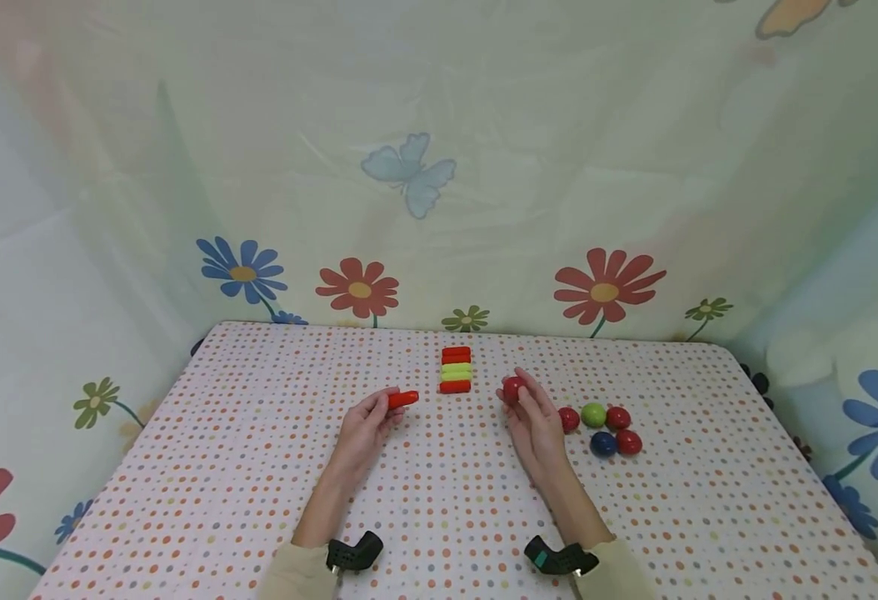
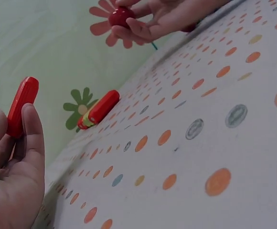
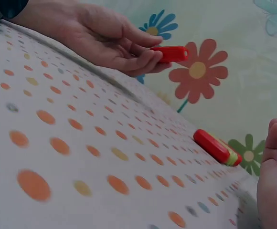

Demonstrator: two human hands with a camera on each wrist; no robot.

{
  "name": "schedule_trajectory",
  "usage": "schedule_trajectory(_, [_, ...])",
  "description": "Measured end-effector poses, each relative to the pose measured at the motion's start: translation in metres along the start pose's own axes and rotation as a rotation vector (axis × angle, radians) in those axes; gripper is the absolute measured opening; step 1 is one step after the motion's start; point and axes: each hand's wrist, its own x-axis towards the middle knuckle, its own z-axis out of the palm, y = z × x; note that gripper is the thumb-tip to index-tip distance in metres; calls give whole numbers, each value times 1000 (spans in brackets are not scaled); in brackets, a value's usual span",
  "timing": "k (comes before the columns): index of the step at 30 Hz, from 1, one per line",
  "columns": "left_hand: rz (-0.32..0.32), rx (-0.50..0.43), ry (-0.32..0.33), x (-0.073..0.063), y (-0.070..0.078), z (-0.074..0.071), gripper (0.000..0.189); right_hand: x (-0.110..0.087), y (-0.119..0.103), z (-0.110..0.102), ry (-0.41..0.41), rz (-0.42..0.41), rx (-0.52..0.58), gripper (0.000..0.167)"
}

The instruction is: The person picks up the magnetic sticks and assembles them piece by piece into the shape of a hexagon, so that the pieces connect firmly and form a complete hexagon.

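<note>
Grasping a red stick [image 1: 406, 398] in left hand [image 1: 361, 433], left of the red-and-yellow row [image 1: 456, 368], and a red ball [image 1: 512, 389] in right hand [image 1: 540, 429], right of it. Apparently at holding step; next, probably needing steady, gentle lowering.

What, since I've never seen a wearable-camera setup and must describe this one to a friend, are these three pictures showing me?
There is no robot here, just a person's two bare hands. The wide picture comes from a head camera looking forward and down; the other two come from cameras worn on the left and right wrists. The left hand pinches a red oblong piece; the right hand holds a red ball. Between them, slightly farther back on the dotted tablecloth, lies a row of red and yellow-green oblong pieces. Beside the right hand are three more red balls, a green ball and a dark blue ball.
</note>
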Motion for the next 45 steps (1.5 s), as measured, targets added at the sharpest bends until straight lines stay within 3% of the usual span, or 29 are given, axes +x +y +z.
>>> schedule_trajectory(8, [-56,8,107,1,-4,6,39,-13,19,28,5,80,110,52])
schedule_trajectory(13, [-72,143,252,-5,-9,16,45,-24,31,36,54,154,161,50])
schedule_trajectory(16, [-72,209,294,-8,-11,22,44,-27,34,36,78,170,154,50])
schedule_trajectory(27, [-13,290,152,-10,-14,19,33,-24,39,39,92,186,108,58])
schedule_trajectory(34, [-11,300,138,-9,-14,20,47,-23,40,42,124,193,33,54])
schedule_trajectory(40, [24,307,123,-11,-14,19,46,-23,39,42,118,185,22,58])
schedule_trajectory(45, [10,319,134,-12,-15,17,43,-22,42,41,119,193,14,54])
